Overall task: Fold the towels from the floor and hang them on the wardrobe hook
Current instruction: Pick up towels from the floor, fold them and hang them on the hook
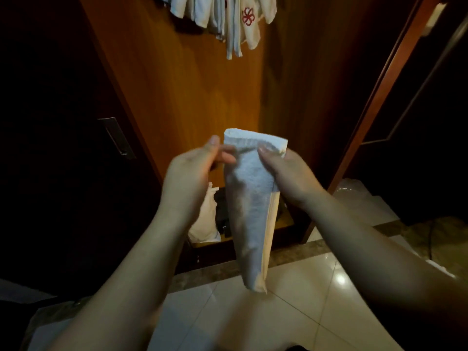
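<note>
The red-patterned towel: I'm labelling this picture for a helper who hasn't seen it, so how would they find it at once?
Start at the open wooden wardrobe and look to its top, where pale towels hang in a row. Among them, right of centre, is the towel with a red looped emblem; its neighbours show none.

towel (249, 198) of rough white terry cloth; wardrobe (192, 92) smooth orange wood; floor tiles (298, 300) glossy.

White towel (249, 198), cream edge; red flower motif on hanging white cloth (249, 19).
</note>
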{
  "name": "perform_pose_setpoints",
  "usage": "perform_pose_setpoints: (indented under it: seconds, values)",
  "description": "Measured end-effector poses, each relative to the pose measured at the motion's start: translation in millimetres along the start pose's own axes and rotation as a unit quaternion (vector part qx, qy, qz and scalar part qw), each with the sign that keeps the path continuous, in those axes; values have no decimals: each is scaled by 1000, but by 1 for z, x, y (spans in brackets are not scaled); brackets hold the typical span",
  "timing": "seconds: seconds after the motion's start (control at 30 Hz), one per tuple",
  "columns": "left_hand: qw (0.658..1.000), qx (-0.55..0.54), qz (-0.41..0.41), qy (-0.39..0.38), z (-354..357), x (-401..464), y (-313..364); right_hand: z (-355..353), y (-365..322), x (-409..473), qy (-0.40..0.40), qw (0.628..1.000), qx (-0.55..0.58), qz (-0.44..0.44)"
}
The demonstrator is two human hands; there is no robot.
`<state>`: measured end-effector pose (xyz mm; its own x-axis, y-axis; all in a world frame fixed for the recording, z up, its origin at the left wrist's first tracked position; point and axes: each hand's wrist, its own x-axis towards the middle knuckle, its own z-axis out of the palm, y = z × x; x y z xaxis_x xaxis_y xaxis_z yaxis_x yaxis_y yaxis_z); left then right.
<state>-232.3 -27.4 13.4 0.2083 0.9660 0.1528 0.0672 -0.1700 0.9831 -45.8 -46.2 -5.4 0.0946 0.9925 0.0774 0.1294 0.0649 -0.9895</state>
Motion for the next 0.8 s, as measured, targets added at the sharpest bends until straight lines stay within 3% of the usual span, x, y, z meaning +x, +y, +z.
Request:
perform_pose_setpoints:
  seconds: [0.07,0.23,0.5,0.63,0.7,0.8]
  values:
    - [998,26,26,41,-8,12,-1,-11,-13,9,-51,997,52,-7]
    - [982,-82,-41,-167,-14,34,-4,-25,-40,19,-150,985,84,-11]
    - [970,-100,8,-220,-8,22,17,-40,-48,3,-183,981,58,-40]
    - [958,-183,37,-218,2,10,20,-43,-60,8,-184,977,93,-54]
    - [944,-213,5,-252,3,6,13,-41,-75,14,-172,975,118,-79]
    - [933,-162,-56,-317,-2,4,2,-39,-99,24,-151,970,155,-108]
